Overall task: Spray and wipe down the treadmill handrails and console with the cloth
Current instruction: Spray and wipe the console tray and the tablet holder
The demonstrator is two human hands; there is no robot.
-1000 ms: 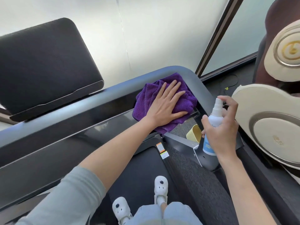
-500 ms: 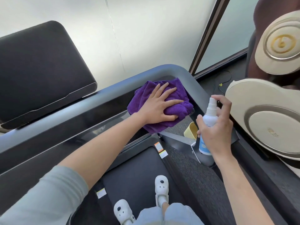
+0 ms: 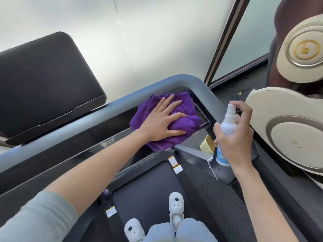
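A purple cloth (image 3: pixel 189 124) lies bunched on the right end of the treadmill's glossy black console (image 3: pixel 70 151), just inside the curved grey handrail (image 3: pixel 183 82). My left hand (image 3: pixel 162 119) presses flat on the cloth with the fingers spread. My right hand (image 3: pixel 236 138) grips a white spray bottle (image 3: pixel 228 125) upright, a little to the right of the cloth. Its forefinger is curled over the nozzle, which faces the handrail's right side.
A black screen (image 3: pixel 43 84) tilts up at the back left. A yellow cup (image 3: pixel 207 145) sits below the console's right end. A cream and brown massage chair (image 3: pixel 288 137) crowds the right side. My white slippers (image 3: pixel 176 206) stand on the treadmill belt (image 3: pixel 148 186).
My left hand has slid the cloth off the handrail's curved corner, down and left onto the black console. The right hand still holds the bottle in about the same place.
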